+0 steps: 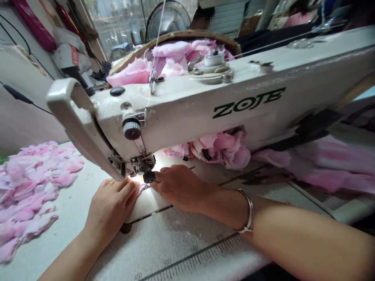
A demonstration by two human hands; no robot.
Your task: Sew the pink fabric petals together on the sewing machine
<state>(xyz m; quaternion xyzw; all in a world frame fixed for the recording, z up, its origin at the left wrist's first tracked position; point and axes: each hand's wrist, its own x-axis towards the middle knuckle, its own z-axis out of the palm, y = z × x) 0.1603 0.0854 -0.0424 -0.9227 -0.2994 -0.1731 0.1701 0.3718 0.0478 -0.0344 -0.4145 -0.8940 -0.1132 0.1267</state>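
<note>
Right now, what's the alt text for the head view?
A person's left hand and right hand flank a small pink fabric piece at the lit needle end of a white ZOJE sewing machine. Pink-and-white fabric pieces lie heaped at left.

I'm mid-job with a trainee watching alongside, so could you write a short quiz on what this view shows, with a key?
1. Multiple choice: the shiny silver-coloured bangle is worn on
A) the left arm
B) the right arm
C) neither arm

2. True or false: a small scrap of pale pink fabric shows between the left hand and the right hand.

3. Fill in the blank: the large dark green letters on the long white sewing machine read ____.

Key:
1. B
2. True
3. ZOJE
</note>
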